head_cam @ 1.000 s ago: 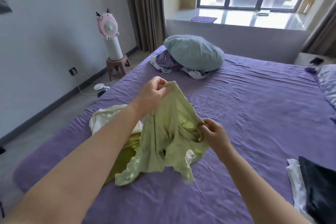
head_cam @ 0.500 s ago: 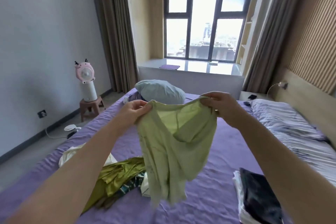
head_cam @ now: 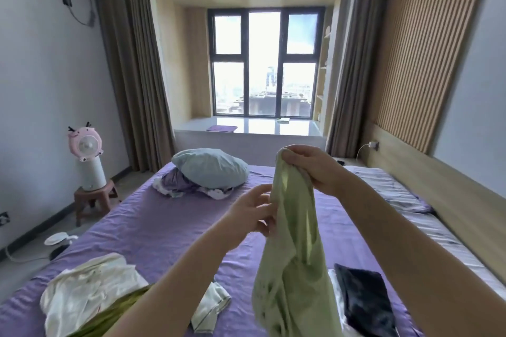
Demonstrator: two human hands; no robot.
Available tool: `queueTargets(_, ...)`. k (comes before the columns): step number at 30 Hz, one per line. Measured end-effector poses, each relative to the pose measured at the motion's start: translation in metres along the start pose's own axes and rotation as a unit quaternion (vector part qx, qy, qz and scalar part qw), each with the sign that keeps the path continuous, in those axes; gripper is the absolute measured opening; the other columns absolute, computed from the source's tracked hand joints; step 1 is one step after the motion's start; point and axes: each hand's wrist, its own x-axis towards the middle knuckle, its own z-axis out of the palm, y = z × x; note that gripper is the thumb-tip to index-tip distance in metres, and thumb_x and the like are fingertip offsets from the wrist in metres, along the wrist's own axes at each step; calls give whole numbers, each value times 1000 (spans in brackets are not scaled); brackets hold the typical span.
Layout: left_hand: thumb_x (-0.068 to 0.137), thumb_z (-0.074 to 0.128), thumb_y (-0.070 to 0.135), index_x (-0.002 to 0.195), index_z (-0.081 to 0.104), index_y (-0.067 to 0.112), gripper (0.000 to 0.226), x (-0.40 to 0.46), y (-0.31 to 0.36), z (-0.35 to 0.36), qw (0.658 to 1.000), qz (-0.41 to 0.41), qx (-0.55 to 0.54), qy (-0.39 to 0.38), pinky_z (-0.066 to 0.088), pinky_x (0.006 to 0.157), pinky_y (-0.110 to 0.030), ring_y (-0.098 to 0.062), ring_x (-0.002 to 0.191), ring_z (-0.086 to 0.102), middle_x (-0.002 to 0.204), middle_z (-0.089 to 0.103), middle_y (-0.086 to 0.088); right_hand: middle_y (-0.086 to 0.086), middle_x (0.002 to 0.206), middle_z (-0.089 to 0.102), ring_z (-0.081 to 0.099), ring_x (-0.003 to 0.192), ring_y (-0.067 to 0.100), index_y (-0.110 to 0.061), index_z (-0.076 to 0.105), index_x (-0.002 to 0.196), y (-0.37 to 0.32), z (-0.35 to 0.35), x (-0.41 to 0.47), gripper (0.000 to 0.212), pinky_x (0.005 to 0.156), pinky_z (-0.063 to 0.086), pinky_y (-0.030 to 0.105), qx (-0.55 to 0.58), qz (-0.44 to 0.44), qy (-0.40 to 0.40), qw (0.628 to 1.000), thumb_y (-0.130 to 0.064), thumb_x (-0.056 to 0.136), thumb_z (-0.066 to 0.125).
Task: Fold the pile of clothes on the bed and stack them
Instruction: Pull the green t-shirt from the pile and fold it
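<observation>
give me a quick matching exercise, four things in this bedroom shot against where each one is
Things:
1. light green garment
2. dark folded garment
3. blue-grey pillow
4. pink fan

Places:
A. on a small stool by the left wall
B. hanging from the right hand
C. on crumpled laundry at the far end of the bed
D. flat on the bed at the near right

Pairs: 1-B, 2-D, 3-C, 4-A
</observation>
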Motion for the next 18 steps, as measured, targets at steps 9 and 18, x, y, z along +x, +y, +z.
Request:
queueTargets(9,66,76,41,56,61,15,32,26,22,-20,969,103,127,184,28,52,-24,-9,51,33,52,38,6,-2,70,64,57,64,9,-18,75,79,13,-29,-35,20,58,48,21,-133,8,107,985,-38,77,74)
queueTargets(18,82,71,40,81,70,7,33,27,56,-83,943,120,145,275,42,65,-30,-17,67,51,73,60,-2,-3,64,54,48,60,8,-8,69,77,53,-56,-88,24,55,35,17,-190,50,95,976,-31,82,71)
